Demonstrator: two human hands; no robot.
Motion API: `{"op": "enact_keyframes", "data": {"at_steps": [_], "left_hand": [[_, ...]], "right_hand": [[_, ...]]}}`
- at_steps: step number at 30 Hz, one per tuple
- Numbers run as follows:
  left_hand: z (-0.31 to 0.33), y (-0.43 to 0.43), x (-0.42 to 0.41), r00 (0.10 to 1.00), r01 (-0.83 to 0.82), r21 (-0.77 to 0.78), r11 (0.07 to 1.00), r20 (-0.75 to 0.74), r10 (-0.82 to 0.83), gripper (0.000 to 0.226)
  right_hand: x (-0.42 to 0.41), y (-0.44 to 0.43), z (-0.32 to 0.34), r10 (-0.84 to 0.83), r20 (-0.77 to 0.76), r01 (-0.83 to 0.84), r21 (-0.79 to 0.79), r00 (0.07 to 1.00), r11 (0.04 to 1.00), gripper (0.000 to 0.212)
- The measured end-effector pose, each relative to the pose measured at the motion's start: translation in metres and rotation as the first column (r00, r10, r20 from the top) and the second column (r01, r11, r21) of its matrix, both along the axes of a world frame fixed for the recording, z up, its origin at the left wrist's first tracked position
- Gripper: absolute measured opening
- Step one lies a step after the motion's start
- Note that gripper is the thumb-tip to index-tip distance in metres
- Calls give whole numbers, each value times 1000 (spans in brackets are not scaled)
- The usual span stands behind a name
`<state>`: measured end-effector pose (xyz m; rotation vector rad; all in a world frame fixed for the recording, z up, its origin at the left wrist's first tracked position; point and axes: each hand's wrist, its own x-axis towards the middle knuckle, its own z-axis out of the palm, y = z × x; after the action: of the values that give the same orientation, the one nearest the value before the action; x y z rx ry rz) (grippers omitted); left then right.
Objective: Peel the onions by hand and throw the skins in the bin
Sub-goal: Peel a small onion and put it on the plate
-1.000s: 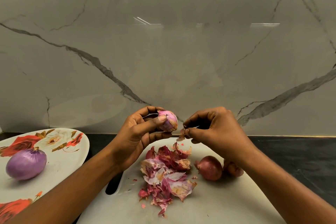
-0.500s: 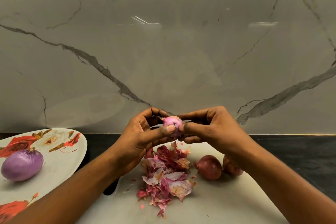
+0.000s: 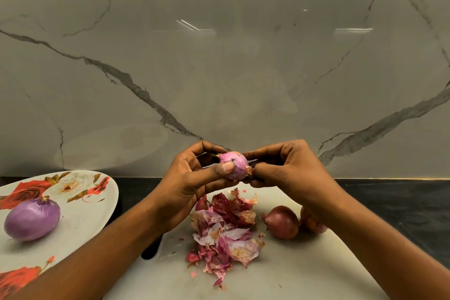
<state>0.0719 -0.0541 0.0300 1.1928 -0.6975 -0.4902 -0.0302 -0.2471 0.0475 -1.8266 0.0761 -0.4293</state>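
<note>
My left hand [image 3: 194, 178] grips a small, partly peeled pink onion [image 3: 235, 164] above the white cutting board [image 3: 280, 273], thumb pressed on its front. My right hand [image 3: 285, 168] pinches a scrap of dry skin at the onion's right end. Below them lies a pile of red and pink onion skins [image 3: 225, 231]. An unpeeled red onion [image 3: 282, 221] sits on the board to the right of the pile, with another unpeeled onion [image 3: 313, 223] partly hidden behind my right forearm. No bin is in view.
A floral plate [image 3: 80, 204] at the left holds one peeled purple onion [image 3: 31, 219]. The board lies on a dark countertop [image 3: 401, 204] against a marble wall [image 3: 219, 68]. The board's handle slot [image 3: 151, 251] shows beside my left forearm.
My right hand has come back from a gap beside the onion and now pinches skin at its right end. My left hand has turned the onion slightly. The camera shifted a little.
</note>
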Motion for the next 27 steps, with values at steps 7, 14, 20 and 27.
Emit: {"op": "enact_keyframes", "data": {"at_steps": [7,14,20,27], "left_hand": [[0,1,5,997,-76,-39,996,-21,75,45],[-1,0,5,998,-65,-41,997,-12,64,46],[-1,1,5,998,-49,-81,996,-43,45,47],[1,1,4,995,-49,-108,993,-95,39,51]], "right_hand": [[-3,0,5,14,60,-16,33,998,999,13],[-5,4,-5,-5,263,112,-395,965,912,22],[-4,6,-11,19,386,153,-410,922,899,20],[-2,6,-15,23,421,192,-461,907,866,16]]}}
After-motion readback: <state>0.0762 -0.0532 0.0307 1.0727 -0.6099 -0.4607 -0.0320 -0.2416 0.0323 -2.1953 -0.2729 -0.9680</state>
